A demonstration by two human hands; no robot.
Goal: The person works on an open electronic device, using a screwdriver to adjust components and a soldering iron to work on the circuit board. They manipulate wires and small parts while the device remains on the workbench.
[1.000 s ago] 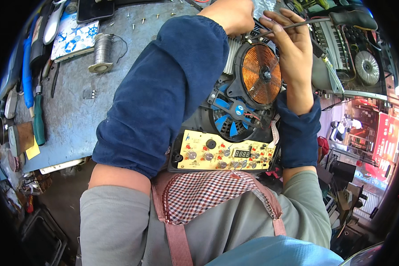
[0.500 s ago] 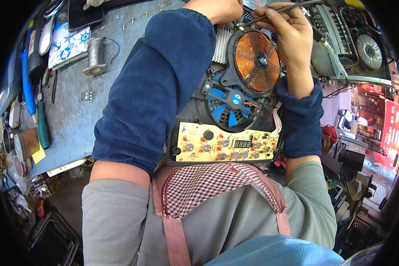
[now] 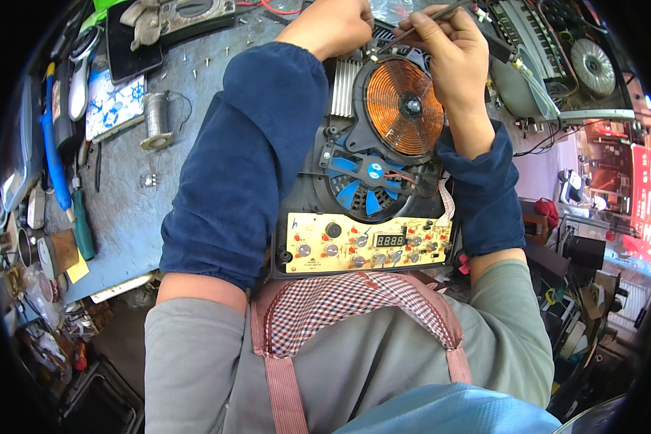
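Black casing (image 3: 311, 192) holds coil (image 3: 398, 124), fan (image 3: 369, 189) and board (image 3: 369, 247).

Narrow gap between hands (image 3: 457, 64), coil (image 3: 388, 108) beside

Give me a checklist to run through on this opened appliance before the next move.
1. Tool in the right hand's grip: ok, held between thumb and fingers.
2. Tool tip touching only what it should: cannot tell; it is by the coil's upper edge, contact unclear.
3. Left hand hold: cannot tell; its fingertips are hidden.
4. Fan clear of hands: ok, both are beyond it.
5. Board face up and uncovered: ok.
6. Screws contained: not ok, several lie loose on the bench.
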